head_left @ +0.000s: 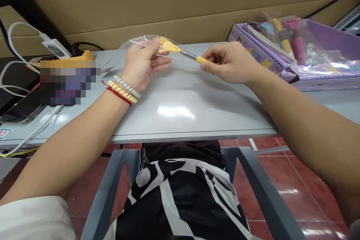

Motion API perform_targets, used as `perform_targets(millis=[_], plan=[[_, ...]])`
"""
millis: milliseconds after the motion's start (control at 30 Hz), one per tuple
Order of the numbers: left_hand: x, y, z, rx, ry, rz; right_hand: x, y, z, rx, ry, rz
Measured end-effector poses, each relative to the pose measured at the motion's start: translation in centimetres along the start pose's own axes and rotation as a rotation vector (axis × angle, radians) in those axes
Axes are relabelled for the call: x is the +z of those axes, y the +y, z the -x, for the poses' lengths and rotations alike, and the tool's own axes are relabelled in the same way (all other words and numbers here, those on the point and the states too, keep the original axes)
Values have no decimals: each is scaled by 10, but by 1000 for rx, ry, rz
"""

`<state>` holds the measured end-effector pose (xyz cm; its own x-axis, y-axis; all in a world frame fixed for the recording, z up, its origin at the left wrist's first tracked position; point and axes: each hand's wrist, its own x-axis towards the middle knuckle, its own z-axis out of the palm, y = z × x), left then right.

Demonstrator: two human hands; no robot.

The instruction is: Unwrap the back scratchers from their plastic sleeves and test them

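A yellow back scratcher [172, 47] with a hand-shaped head and a metal shaft spans the gap between my hands, above the table. My right hand [229, 62] pinches its yellow handle between thumb and fingers. On the other side, my left hand [143, 60] grips a clear plastic bag [137, 39] near the scratcher's head, thumb on top and lower fingers stretched out. The head lies inside or behind the film at the bag's end; which of these, I cannot tell. Much of the handle is hidden in my right hand.
At the right stands an open purple box [261, 50] holding wrapped scratchers, among them a pink one [298, 41]. A yellow device [81, 58], white cables [36, 131] and a dark phone [22, 105] occupy the left side. Cardboard [168, 0] rises behind the white table [174, 97].
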<state>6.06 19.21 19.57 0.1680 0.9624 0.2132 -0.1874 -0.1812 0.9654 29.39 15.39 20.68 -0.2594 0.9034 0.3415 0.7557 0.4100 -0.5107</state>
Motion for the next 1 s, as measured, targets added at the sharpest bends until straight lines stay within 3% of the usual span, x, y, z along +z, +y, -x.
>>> perform_targets(millis=[200, 433, 600, 800, 1000], plan=[[0, -2, 2, 7, -30, -60, 8, 0, 1, -35, -15, -42], [2, -1, 6, -27, -69, -92, 16, -13, 6, -12, 76, 29], [4, 1, 5, -68, 1, -117, 18, -16, 7, 6, 49, -69], [0, 4, 1, 1, 28, -96, 12, -15, 7, 23, -76, -233], [-3, 4, -1, -1, 43, -103, 0, -12, 5, 56, -95, -191]])
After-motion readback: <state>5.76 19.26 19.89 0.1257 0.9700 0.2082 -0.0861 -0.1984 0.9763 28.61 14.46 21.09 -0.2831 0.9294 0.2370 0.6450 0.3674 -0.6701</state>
